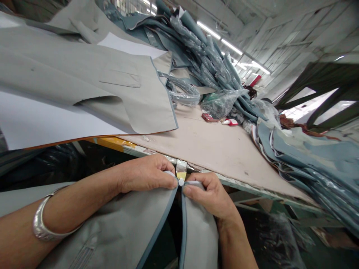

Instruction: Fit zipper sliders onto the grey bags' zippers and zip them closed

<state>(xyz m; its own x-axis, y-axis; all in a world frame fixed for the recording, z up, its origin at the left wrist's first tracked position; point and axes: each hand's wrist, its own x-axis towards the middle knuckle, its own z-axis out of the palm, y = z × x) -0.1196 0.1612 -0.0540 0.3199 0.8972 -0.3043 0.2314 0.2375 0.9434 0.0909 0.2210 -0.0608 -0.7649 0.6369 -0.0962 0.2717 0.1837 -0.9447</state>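
Both my hands pinch the upper edge of a grey fabric piece (123, 224) with blue-grey edging, which hangs down in front of the table. My left hand (150, 173), a silver bangle on its wrist, grips the piece left of a small white round knob (181, 182). To the right of that knob, my right hand (207, 192) holds the narrower fabric part between thumb and fingers. The two edged borders come close together at the knob and spread apart below it. Just above, a clear and yellow tab (181, 169) sits at the table's edge.
A beige-topped table (213, 145) lies ahead. Grey fabric panels (112, 78) with white lining overhang its left side. Behind are bundled blue-grey pieces in plastic (207, 56); more blue-grey pieces (308, 160) lie at right. A red-and-white small bottle (230, 122) rests on the tabletop.
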